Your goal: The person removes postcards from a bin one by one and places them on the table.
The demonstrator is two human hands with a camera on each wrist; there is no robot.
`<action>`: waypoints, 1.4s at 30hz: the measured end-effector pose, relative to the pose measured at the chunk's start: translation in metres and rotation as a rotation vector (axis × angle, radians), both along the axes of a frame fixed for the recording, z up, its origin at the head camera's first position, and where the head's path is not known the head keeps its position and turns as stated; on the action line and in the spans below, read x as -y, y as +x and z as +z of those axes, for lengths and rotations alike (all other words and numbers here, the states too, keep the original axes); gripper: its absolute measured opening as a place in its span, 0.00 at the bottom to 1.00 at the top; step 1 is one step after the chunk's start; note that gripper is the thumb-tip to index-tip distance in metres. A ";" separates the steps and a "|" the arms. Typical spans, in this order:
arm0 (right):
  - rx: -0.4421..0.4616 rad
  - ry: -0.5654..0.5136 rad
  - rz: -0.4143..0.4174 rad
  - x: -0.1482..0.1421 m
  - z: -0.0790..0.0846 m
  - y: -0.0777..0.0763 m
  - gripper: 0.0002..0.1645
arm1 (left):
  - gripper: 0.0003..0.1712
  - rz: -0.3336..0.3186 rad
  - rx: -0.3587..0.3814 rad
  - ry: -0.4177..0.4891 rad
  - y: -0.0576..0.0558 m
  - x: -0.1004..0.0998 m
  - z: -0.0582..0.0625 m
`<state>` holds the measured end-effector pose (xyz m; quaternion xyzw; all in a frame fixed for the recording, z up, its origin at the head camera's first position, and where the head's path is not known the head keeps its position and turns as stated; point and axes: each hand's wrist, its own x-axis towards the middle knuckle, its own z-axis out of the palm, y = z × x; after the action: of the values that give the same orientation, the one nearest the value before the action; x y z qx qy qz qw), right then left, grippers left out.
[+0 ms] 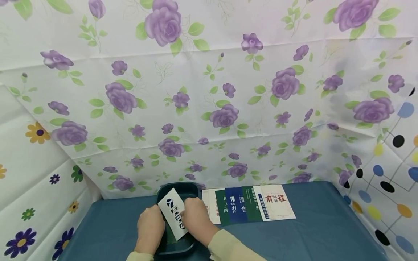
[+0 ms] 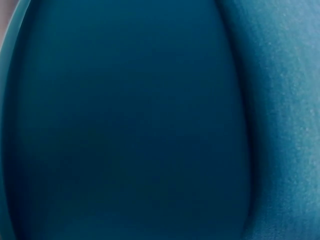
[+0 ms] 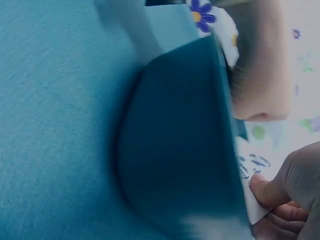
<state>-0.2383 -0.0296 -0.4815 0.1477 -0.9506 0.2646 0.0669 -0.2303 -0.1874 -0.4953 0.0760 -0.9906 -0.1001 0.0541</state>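
A white card (image 1: 172,214) with dark printed lettering is held tilted over a dark teal tray (image 1: 192,250). My left hand (image 1: 150,226) grips the card's left edge with curled fingers, its fingertips hidden in the head view. On the opposite edge my right hand (image 1: 197,219) pinches the card. The right wrist view shows the right thumb (image 3: 267,190) pressed on the face of the card (image 3: 254,162), beside the tray wall (image 3: 180,135). Only the tray's side (image 2: 125,120) fills the left wrist view. Something green lies low inside the tray.
Right of the tray, an overlapping row of printed booklets or cards lies on the blue table cover (image 1: 310,232): a white one (image 1: 277,208) with red characters at the right end, then green (image 1: 251,203) and blue ones (image 1: 235,214). Flowered sheeting (image 1: 202,90) hangs behind.
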 end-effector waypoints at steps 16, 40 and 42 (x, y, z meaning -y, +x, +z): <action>-0.034 -0.309 -0.017 -0.040 0.033 -0.003 0.21 | 0.03 -0.043 -0.027 0.007 0.002 0.003 -0.002; -0.198 -0.353 -0.254 -0.137 0.061 -0.016 0.11 | 0.02 -0.022 -0.001 0.008 -0.001 0.000 -0.002; -0.232 -0.350 -0.261 -0.143 0.063 -0.016 0.08 | 0.03 -0.025 -0.010 0.007 -0.002 0.000 -0.003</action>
<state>-0.2546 0.1134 -0.4190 0.0395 -0.8872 0.3957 0.2340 -0.2322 -0.1878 -0.4979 0.0634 -0.9908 -0.1047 0.0573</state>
